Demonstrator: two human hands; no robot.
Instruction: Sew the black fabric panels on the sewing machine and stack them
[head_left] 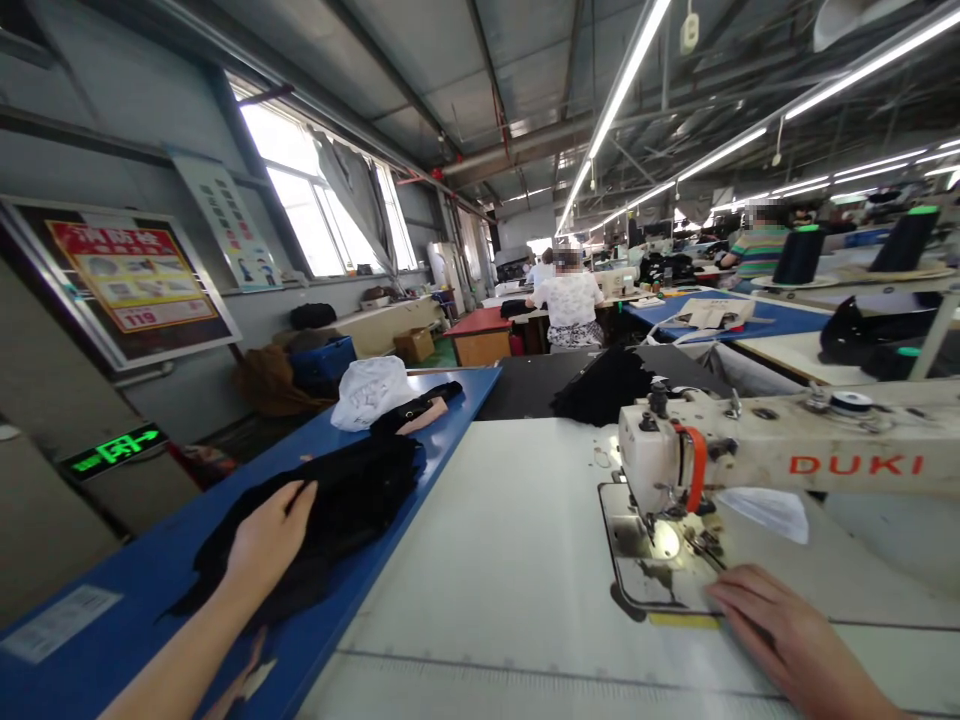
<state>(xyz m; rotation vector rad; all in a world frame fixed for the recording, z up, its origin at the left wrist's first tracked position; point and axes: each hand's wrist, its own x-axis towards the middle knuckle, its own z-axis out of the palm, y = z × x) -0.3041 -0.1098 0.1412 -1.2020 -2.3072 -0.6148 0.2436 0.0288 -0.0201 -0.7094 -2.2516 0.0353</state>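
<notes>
Plastic bag [369,392], contents unclear; left fingers [301,514] pinching black cloth [356,495]; right fingers' [750,582] hold unclear.

The cloth [360,495] at the left hand [271,530] is black, and the table [150,550] beneath it is blue. Ahead of this hand, the plastic bag [369,392] is white. Just ahead of the right hand [784,628], the sewing machine [757,425] is off-white, with orange-red letters [855,465] and an orange band [696,465]. Far beyond, one person's shirt [757,255] has many-coloured stripes.
</notes>
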